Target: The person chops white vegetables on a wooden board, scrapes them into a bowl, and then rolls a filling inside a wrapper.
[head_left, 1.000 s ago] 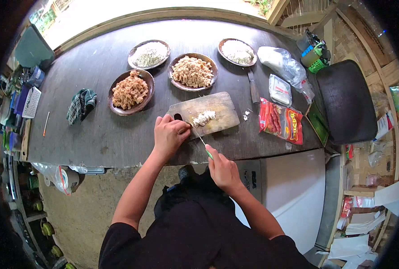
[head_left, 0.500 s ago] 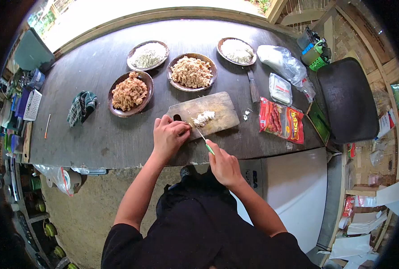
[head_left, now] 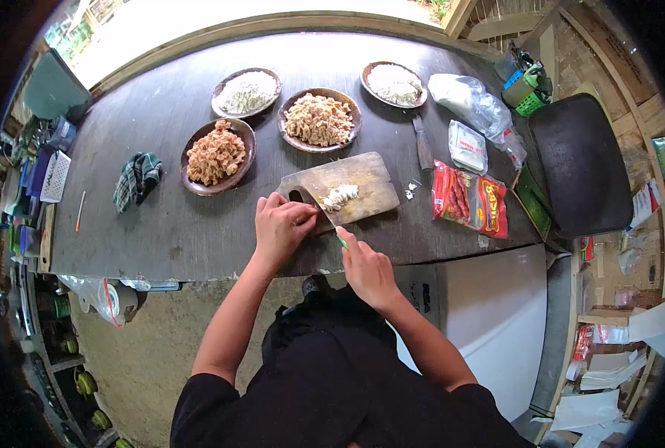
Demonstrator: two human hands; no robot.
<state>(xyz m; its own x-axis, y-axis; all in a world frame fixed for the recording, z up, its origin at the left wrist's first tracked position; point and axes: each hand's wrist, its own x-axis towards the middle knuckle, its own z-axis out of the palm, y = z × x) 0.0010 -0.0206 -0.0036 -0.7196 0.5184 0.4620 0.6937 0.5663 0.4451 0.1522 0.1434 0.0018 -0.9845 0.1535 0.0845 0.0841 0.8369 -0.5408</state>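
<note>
A wooden cutting board (head_left: 370,175) lies near the table's front edge with a small heap of pale chopped pieces (head_left: 340,197) on it. My right hand (head_left: 370,272) is closed round the green handle of a knife (head_left: 328,214), whose blade points up and left over the board's lower left part. My left hand (head_left: 284,224) is at the board's lower left corner, its fingers pressed together beside the blade. What they hold is too small and hidden to name. A few white scraps (head_left: 412,190) lie right of the board.
Beyond the board, a bowl of light brown pieces (head_left: 319,119) stands beside a bowl of browner pieces (head_left: 215,153). Two plates of whitish shreds (head_left: 247,92) (head_left: 394,84) are farther back. A red packet (head_left: 468,201), a brush (head_left: 423,143) and plastic bags (head_left: 471,104) lie right; a checked cloth (head_left: 137,181) left.
My right hand and the knife have moved slightly left, closer to my left hand, and the blade stands steeper. My left hand has hardly moved.
</note>
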